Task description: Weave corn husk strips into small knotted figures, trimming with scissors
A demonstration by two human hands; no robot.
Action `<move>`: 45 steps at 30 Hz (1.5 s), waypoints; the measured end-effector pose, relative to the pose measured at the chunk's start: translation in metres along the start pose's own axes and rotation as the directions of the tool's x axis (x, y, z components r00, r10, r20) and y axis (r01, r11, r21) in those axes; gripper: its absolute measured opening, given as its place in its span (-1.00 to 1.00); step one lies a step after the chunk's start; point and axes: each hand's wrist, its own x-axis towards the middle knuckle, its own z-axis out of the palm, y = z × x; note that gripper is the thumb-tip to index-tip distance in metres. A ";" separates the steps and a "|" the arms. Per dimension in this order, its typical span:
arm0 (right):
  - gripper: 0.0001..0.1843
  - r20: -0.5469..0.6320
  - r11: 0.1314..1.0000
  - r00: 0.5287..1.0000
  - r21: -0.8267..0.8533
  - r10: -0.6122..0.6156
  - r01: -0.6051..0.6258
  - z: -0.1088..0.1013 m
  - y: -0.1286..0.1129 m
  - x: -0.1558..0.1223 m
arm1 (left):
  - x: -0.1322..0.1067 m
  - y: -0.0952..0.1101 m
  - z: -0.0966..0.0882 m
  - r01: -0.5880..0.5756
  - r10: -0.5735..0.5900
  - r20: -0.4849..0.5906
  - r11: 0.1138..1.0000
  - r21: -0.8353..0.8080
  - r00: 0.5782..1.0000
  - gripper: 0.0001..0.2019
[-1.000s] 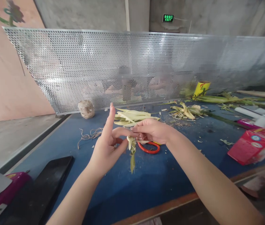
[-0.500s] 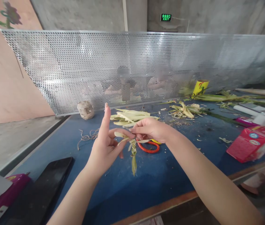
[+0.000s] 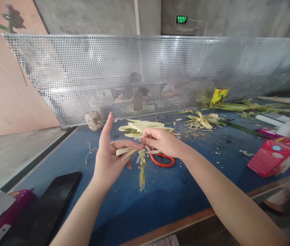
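Both my hands are raised over the blue table, working a small plait of pale green leaf strips whose tail hangs down. My left hand pinches loose strip ends between thumb and middle fingers, its forefinger sticking straight up. My right hand is curled closed, its fingertips gripping the top of the plait. Under my right hand lie orange-handled scissors on the table.
A heap of cut leaf strips and a ball of twine lie before a perforated metal screen. A black phone lies near left, a red box at right, long stalks far right. People sit behind the screen.
Both hands have shifted slightly left with the plait. Loose strip ends now stick out leftward across my left fingers, where a second ago they were folded in.
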 end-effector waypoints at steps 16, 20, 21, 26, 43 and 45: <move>-0.81 -0.036 0.967 0.972 0.102 -0.231 0.233 0.003 0.003 0.002 | 0.010 -0.007 -0.011 -0.002 0.002 0.002 0.999 -0.052 1.000 0.02; -0.81 -0.070 0.964 0.964 0.054 -0.255 0.259 0.002 0.003 0.001 | 0.009 -0.007 -0.009 0.006 -0.007 -0.009 0.997 -0.082 1.000 0.04; -0.79 -0.067 0.964 0.963 0.048 -0.260 0.263 0.001 0.003 0.000 | 0.009 -0.007 -0.008 0.003 -0.004 -0.019 0.996 -0.086 1.000 0.05; -0.78 -0.050 0.965 0.964 -0.053 -0.259 0.257 0.001 0.002 0.000 | 0.011 -0.009 -0.010 -0.014 0.013 -0.017 0.999 -0.038 1.000 0.05; -0.87 -0.171 0.959 0.945 -0.100 -0.280 0.266 0.005 0.007 0.003 | 0.011 -0.012 -0.014 -0.028 0.029 -0.026 0.998 0.048 0.999 -0.02; -0.89 -0.186 0.949 0.933 -0.135 -0.308 0.286 0.005 0.006 0.002 | 0.011 -0.012 -0.014 -0.036 0.037 -0.015 0.998 0.048 0.999 -0.02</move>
